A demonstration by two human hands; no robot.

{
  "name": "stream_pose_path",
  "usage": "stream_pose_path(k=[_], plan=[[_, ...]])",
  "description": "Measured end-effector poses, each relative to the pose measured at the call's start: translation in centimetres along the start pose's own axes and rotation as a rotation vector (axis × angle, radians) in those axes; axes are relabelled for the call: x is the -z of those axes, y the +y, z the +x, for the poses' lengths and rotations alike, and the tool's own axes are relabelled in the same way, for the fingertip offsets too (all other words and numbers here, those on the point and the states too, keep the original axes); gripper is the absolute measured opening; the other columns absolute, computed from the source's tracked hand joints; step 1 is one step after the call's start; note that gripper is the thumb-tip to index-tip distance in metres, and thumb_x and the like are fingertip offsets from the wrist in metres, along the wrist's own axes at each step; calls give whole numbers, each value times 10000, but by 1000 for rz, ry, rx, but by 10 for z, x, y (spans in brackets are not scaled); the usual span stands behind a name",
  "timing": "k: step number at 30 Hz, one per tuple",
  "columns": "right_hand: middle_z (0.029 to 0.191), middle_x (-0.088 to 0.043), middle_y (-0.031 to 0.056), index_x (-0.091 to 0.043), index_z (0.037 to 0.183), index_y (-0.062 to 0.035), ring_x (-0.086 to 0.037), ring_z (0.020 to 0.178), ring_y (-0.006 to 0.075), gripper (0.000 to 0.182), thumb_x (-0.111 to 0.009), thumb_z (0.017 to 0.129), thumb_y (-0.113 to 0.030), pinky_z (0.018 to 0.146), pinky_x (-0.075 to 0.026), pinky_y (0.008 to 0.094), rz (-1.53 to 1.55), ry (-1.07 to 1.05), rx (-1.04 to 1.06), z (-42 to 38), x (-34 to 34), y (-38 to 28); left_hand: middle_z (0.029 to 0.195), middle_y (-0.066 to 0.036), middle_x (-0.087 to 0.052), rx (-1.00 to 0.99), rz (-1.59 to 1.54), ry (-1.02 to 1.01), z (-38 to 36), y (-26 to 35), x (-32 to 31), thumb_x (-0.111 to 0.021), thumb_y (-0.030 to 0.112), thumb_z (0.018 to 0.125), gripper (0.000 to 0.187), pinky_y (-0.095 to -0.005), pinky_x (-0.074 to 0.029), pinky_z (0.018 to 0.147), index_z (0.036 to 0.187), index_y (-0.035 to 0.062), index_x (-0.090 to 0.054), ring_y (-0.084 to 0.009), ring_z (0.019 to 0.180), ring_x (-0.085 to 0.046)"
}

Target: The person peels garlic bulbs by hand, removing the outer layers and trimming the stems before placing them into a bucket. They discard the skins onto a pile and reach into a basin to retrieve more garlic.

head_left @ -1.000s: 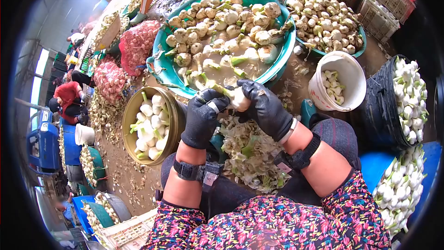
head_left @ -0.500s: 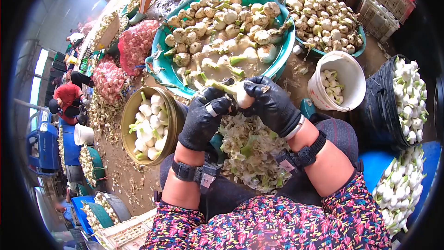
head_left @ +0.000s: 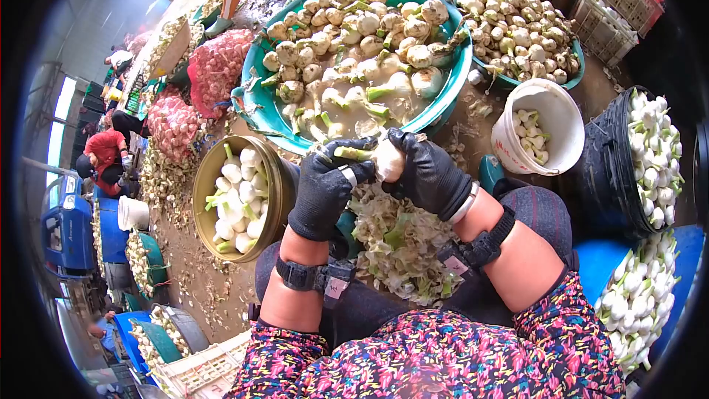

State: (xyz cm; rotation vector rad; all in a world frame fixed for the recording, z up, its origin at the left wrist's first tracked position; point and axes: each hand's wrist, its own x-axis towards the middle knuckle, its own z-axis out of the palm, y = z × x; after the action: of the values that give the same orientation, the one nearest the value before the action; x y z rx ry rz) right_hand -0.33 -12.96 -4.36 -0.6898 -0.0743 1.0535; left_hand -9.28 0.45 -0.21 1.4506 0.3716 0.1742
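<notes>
A garlic bulb (head_left: 389, 160) with a short green stem is held between my two black-gloved hands, above a heap of peeled skins (head_left: 402, 240). My left hand (head_left: 325, 188) has its fingers closed round the stem side. On the other side, my right hand (head_left: 432, 177) grips the bulb at its root end. Just beyond them stands a large teal tub (head_left: 247, 100) with many unpeeled bulbs in murky water. To the left, a tan bucket (head_left: 277, 199) holds white peeled bulbs with green stems.
A white bucket (head_left: 565, 114) with a few bulbs stands right of the tub, beside a dark bucket (head_left: 602, 170) full of white bulbs. Another teal basin (head_left: 578, 74) of bulbs lies behind. Red net sacks (head_left: 220, 70) are at left. A person in red (head_left: 107, 148) bends at far left.
The bulb has turned, showing more of its side, and its stem now points left within my left hand's grip. My right hand has shifted slightly. The distant person in red has moved a little.
</notes>
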Motion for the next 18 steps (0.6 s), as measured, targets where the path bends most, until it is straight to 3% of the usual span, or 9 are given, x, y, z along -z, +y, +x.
stream_pose_path(k=[3, 5, 9, 11, 13, 15, 16, 17, 18], plan=[[692, -572, 6, -552, 887, -124, -544, 527, 118, 265, -495, 893, -383, 438, -443, 223, 122, 43, -189, -1, -1, -5, 892, -65, -639, -52, 25, -25, -1, 2, -4, -618, -47, 734, 251, -244, -483, 703, 983, -15, -622, -114, 774, -589], [735, -572, 24, -537, 998, -113, -500, 514, 138, 369, -477, 878, -456, 419, -383, 237, 237, -182, -324, 6, 13, 1, 900, -66, -639, -100, 118, -39, -1, -1, -2, -610, -69, 734, 262, -250, -485, 723, 991, -15, -620, -119, 791, -592], [771, -598, 47, -538, 1033, -122, -536, 541, 148, 391, -486, 869, -473, 447, -420, 250, 402, -391, -445, 10, 23, 5, 909, -72, -640, -96, 239, -63, 0, 0, 1, -602, -34, 746, 248, -247, -484, 698, 993, -15, -618, -117, 757, -587], [829, -621, 80, -531, 1084, -119, -582, 608, 163, 457, -488, 853, -512, 501, -470, 276, -35, 83, -254, 0, -2, -7, 875, -70, -639, -81, 2, -25, 3, -9, 11, -585, 7, 753, 245, -240, -474, 653, 995, -16, -616, -117, 704, -577], [865, -626, 83, -523, 1110, -97, -597, 666, 144, 455, -585, 824, -445, 560, -492, 269, -172, 94, -240, -7, -11, -12, 817, -56, -631, -78, 6, 2, 4, -10, 11, -566, 30, 753, 254, -236, -458, 617, 998, -15, -616, -116, 661, -561], [849, -616, 61, -522, 1103, -62, -579, 679, 107, 436, -683, 783, -310, 560, -479, 234, -627, 94, 391, -3, -1, 10, 814, -55, -630, -196, 143, -10, 4, -13, 8, -560, 12, 749, 258, -243, -459, 620, 999, -12, -618, -115, 660, -562], [833, -607, 47, -519, 1106, -48, -560, 649, 83, 427, -715, 755, -192, 522, -454, 207, -703, 122, 524, -1, -2, 9, 878, -71, -639, -218, 282, -107, 3, -9, 11, -559, -7, 748, 260, -254, -469, 653, 1002, -12, -618, -121, 692, -573], [833, -607, 47, -519, 1106, -48, -560, 649, 83, 427, -715, 755, -192, 522, -454, 207, -701, 128, 523, -1, 0, 4, 878, -71, -639, -215, 282, -112, 2, -6, 8, -559, -7, 748, 260, -254, -469, 653, 1002, -12, -618, -121, 692, -573], [827, -616, 57, -512, 1113, -42, -563, 625, 85, 425, -703, 753, -165, 509, -457, 208, -601, 69, 277, -4, 3, -5, 889, -73, -640, -167, 228, -85, 0, -2, 5, -559, -17, 749, 261, -256, -471, 673, 1002, -10, -618, -123, 717, -578]])
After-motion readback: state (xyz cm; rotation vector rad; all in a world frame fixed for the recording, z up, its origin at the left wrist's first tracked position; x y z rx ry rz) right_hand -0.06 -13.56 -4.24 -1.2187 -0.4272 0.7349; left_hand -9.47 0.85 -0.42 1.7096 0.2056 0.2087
